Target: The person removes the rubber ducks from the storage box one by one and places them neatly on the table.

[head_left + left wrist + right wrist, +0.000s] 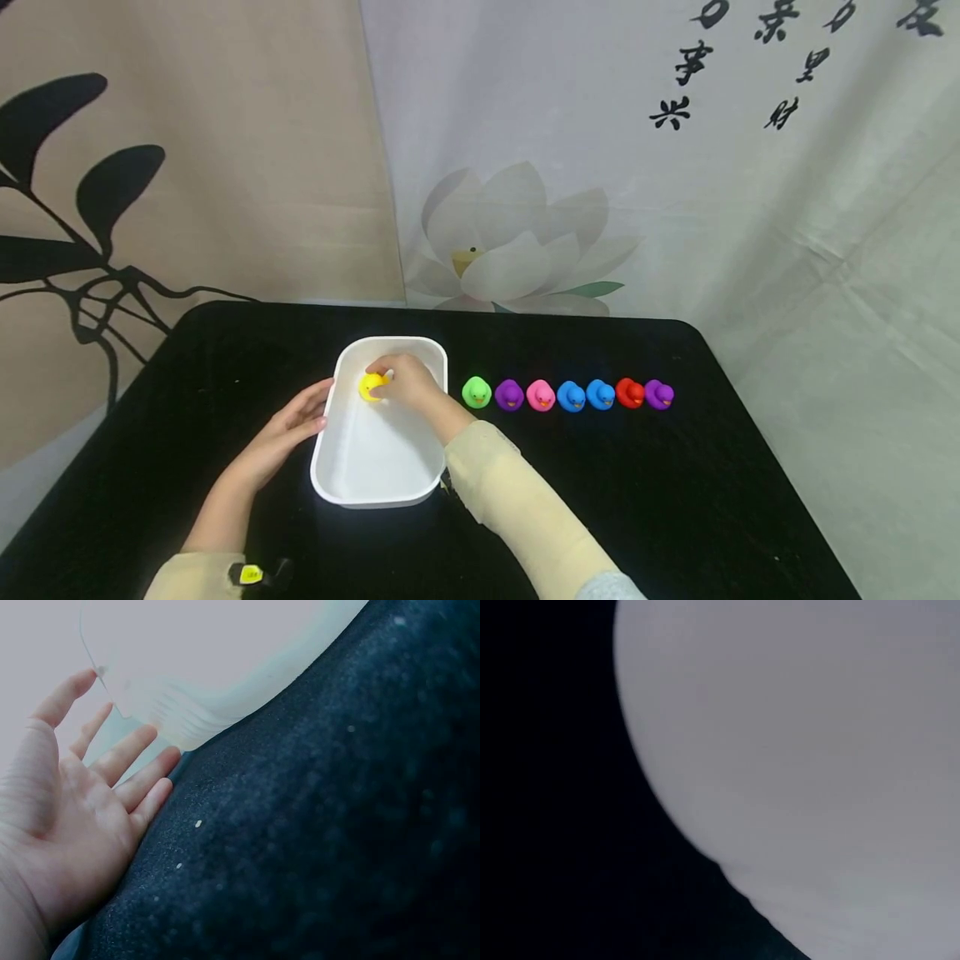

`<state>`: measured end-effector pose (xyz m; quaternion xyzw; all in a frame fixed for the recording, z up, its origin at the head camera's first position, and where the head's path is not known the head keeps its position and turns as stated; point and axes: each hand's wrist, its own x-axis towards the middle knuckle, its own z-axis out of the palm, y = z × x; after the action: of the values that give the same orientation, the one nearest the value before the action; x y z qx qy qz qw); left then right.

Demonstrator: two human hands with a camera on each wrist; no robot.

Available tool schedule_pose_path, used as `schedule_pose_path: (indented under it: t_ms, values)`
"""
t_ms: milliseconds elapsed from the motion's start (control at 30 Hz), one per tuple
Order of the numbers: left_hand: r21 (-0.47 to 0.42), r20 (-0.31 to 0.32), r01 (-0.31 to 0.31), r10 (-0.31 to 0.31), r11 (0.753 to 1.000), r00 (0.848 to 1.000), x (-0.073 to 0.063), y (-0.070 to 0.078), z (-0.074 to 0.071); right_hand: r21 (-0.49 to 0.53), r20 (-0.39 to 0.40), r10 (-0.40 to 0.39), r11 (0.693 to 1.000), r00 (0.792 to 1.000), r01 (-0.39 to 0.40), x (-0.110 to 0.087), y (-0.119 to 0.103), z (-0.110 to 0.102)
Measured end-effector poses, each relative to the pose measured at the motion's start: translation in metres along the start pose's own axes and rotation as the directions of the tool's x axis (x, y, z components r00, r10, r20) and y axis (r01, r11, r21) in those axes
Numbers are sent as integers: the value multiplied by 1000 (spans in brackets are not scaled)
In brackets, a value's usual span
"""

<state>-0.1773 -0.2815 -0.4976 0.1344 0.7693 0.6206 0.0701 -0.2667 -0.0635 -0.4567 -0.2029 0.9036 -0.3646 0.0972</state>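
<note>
My right hand (408,383) reaches over a white tray (378,496) and pinches a yellow toy duck (370,387) near its far left corner. The thumb and fingers cover part of the duck. At the tray's left side, my left hand (281,433) has its fingers extended, with the fingertips right at the rim. The left wrist view shows that same left hand (82,814) palm visible, fingertips against the tray's wall (225,705). Only the pale tray (795,750) fills much of the right wrist view; the right hand and duck are out of sight there.
Right of the tray a row of toy ducks runs across the black tabletop (600,500): green (476,392), purple (509,395), pink (541,395), two blue (571,397), red (629,392) and another purple. A printed curtain (525,100) hangs behind the table.
</note>
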Motion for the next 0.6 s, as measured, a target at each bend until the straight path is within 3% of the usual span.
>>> schedule_pose_path:
  t_ms: [200, 600]
  values:
    - [3, -3, -2, 2, 1000, 1000, -1, -1, -2, -8, -4, 9, 1000, 1000, -9, -1, -3, 0]
    - [13, -5, 3, -3, 1000, 1000, -1, 2, 0, 43, -43, -92, 995, 995, 94, -17, -7, -20]
